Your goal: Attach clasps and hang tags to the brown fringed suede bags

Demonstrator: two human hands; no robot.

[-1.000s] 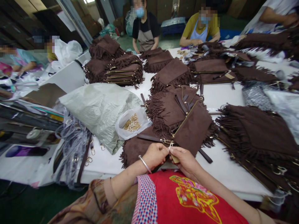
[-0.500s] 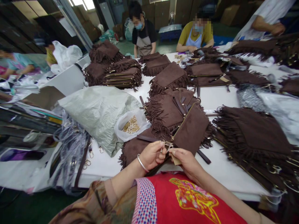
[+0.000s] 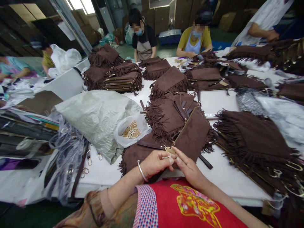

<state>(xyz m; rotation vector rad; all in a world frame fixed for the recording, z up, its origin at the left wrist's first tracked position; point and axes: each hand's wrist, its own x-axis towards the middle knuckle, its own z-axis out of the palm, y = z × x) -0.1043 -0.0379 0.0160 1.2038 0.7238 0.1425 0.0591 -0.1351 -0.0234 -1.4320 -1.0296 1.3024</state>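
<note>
1 tag (image 3: pixel 168 150) with 1 string (image 3: pixel 168 156), over 1 pouch (image 3: pixel 140 152) on the surface (image 3: pixel 230 172). Left hand (image 3: pixel 155 164) grip pinches string; right hand (image 3: pixel 188 167) grip alongside, can't tell if pinching. 1 plastic bag (image 3: pixel 123 141) ahead-left.

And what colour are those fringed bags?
Dark brown; the fringed bags show best in the head view.

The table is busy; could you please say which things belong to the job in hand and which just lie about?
Likely in use:
white string, pinched by the left hand
zipped brown bag beyond the right hand
white bag of tags

Seemingly lying about:
grey plastic sack
straps in plastic
small metal clasps
</note>
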